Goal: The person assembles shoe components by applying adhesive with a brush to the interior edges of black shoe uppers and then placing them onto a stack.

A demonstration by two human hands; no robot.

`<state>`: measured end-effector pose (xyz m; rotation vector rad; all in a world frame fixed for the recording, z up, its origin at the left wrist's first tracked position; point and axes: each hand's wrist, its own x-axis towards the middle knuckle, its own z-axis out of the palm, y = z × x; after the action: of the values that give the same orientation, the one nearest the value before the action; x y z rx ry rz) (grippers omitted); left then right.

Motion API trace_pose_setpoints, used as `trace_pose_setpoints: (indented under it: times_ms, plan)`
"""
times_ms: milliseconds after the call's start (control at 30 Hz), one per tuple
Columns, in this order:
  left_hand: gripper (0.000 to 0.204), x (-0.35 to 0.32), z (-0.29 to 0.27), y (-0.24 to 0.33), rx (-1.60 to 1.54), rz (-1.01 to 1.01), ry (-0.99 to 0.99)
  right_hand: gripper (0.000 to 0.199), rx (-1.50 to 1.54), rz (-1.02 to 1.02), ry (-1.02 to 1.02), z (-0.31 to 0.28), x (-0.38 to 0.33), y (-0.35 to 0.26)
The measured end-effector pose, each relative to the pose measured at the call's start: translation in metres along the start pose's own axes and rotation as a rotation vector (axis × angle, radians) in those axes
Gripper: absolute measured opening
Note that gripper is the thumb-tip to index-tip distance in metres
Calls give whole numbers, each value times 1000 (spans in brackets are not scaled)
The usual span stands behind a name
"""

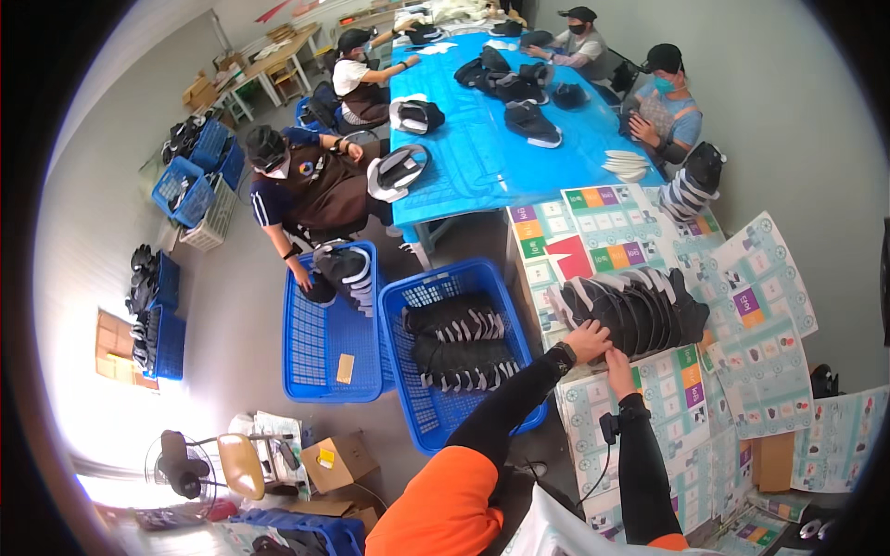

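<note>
**Left hand (588,341) and right hand (620,371) were side by side at the row of black uppers (630,315)!**

Look at the setting you had: a table (593,422) spread with overlapping printed sheets in teal, purple, orange and green, and beyond it a blue-covered table (464,176) dotted with dark shoes (533,122) and a fan of white insole-shaped pieces (626,165). Co-workers sat along both sides, the nearest, in a brown apron (324,196), reaching down into a blue crate (320,357). Right beside your table, on the floor, stood another blue crate (436,422), and inside it, two packed rows of black-and-pale uppers (454,343)!

And there was your row, lying across the printed sheets in front of you: black uppers nested tightly one into the next, curved backs leaning together, pale grey edging showing along the far side, a dark pointed one closing the right end. A red sheet (567,258) lay just past it.

Now the hands! Your left, a dark watch (560,356) at its wrist, had its fingers partly curled against the row's near edge. Your right came in close, fingers drawn together, the tips just beside the left hand. Whether either one was gripping, you couldn't tell from this view.
</note>
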<state>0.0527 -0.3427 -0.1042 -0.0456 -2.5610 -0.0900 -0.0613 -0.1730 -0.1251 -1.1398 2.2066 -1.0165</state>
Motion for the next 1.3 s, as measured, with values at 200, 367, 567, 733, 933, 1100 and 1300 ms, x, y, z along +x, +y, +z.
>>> trace_pose_setpoints:
  times_ms: [200, 367, 567, 733, 933, 1100, 1300]
  plan:
    - [30, -7, -64, -9, -221, -214, -159, 53, -104, -198, -1, -8, 17, 76]
    - [27, -53, -180, 14, -493, -829, 112, 43, 578, 147, -105, -49, -33, -94]
    - [44, -57, -234, 72, -793, -819, 132, 27, 136, -299, 202, -73, -105, -177]
    - [32, -57, -226, 115, -959, -839, 262, 10, 291, -275, 256, -95, -138, -162]
    - [28, -42, -215, 161, -986, -867, 362, 6, 435, -121, 291, -114, -171, -143]
    - [21, -34, -225, 168, -1039, -803, 371, 8, 572, -77, 292, -128, -186, -152]
    - [17, -31, -225, 183, -975, -755, 363, 10, 617, 4, 303, -133, -194, -143]
